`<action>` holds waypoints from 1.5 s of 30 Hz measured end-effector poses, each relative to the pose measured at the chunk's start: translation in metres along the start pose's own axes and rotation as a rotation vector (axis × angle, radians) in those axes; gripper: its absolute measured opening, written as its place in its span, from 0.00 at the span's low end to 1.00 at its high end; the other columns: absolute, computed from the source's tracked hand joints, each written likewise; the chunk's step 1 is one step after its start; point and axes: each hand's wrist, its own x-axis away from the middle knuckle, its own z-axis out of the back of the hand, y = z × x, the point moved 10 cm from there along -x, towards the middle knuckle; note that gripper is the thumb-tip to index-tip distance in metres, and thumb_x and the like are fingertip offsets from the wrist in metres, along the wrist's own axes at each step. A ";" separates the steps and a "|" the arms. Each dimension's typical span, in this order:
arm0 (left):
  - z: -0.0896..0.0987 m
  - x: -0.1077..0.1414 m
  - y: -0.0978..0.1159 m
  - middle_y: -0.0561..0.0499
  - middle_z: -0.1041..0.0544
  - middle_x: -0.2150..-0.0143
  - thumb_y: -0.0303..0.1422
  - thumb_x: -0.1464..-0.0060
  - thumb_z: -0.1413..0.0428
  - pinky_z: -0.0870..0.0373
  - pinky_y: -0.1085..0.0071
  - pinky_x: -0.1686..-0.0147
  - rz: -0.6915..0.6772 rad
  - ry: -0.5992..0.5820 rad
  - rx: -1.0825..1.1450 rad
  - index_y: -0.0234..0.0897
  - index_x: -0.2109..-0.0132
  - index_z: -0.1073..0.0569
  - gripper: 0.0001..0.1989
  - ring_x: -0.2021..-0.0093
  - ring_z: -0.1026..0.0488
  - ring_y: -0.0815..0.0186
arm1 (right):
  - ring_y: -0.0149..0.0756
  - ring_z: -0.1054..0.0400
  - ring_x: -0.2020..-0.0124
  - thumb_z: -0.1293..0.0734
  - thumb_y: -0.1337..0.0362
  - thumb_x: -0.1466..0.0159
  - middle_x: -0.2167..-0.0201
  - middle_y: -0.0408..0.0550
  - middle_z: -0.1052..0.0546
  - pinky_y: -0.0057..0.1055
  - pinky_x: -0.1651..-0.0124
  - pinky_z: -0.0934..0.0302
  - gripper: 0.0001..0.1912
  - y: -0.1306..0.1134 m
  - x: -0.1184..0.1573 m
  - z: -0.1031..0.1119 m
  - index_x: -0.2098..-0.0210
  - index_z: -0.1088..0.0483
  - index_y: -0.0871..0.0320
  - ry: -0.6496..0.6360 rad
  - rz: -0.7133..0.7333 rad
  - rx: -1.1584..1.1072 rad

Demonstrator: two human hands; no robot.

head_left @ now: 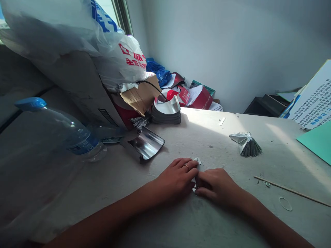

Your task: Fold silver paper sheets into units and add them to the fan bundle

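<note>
A small folded piece of silvery-white paper (200, 166) lies on the table between my two hands, mostly covered by them. My left hand (182, 175), with a ring on one finger, rests over its left side, fingers close together and bent down onto it. From the right, my right hand (218, 186) has its fingers curled, thumb and forefinger at the paper's lower part. Further right stands a fanned bundle of folded silver paper pieces (248, 144). To the left lies a curved stack of shiny silver sheets (148, 143).
Another curved stack of silver sheets (167, 112) sits at the back. A plastic bottle (82, 137) leans at left, below plastic bags (124, 58) on a box. At right are a thin wooden stick (292, 191), a rubber band (285, 204) and a green sheet (318, 141).
</note>
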 end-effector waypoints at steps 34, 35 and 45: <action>0.007 -0.002 0.008 0.43 0.35 0.33 0.34 0.32 0.51 0.42 0.54 0.34 0.014 -0.086 0.035 0.37 0.43 0.33 0.13 0.32 0.40 0.53 | 0.37 0.34 0.70 0.36 0.61 0.32 0.70 0.46 0.24 0.33 0.67 0.53 0.08 -0.010 0.007 -0.002 0.67 0.34 0.57 0.022 0.016 0.089; 0.007 -0.002 0.008 0.43 0.34 0.33 0.33 0.32 0.51 0.42 0.54 0.34 0.015 -0.086 0.036 0.37 0.43 0.33 0.13 0.32 0.40 0.53 | 0.37 0.34 0.70 0.36 0.61 0.32 0.70 0.46 0.24 0.33 0.67 0.52 0.08 -0.011 0.007 -0.002 0.67 0.34 0.57 0.025 0.019 0.098; 0.005 0.001 0.007 0.44 0.37 0.31 0.34 0.30 0.54 0.43 0.55 0.33 0.016 -0.101 0.031 0.38 0.42 0.33 0.14 0.31 0.42 0.55 | 0.37 0.35 0.71 0.36 0.63 0.32 0.70 0.44 0.25 0.32 0.68 0.53 0.07 -0.014 0.010 0.001 0.67 0.35 0.56 0.054 0.052 0.082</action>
